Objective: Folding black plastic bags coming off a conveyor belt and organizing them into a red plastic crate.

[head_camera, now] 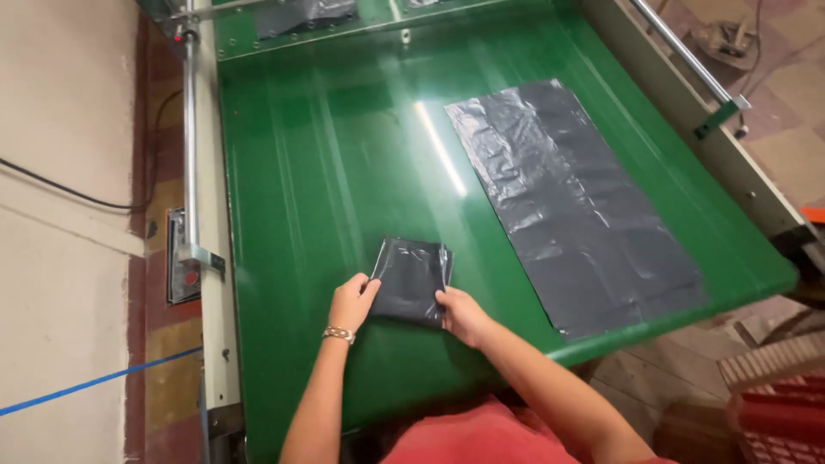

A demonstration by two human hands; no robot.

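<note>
Nearest the camera, the left hand (351, 301) and right hand (461, 314) pinch opposite edges of a folded black plastic bag (412, 277) lying on the green conveyor belt (326, 155). Farther right, a flat black bag (571, 206) lies spread out, well apart.

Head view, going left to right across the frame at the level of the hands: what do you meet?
Wall → metal rail → left hand → folded black bag → right hand → flat black bag → belt edge.
</note>
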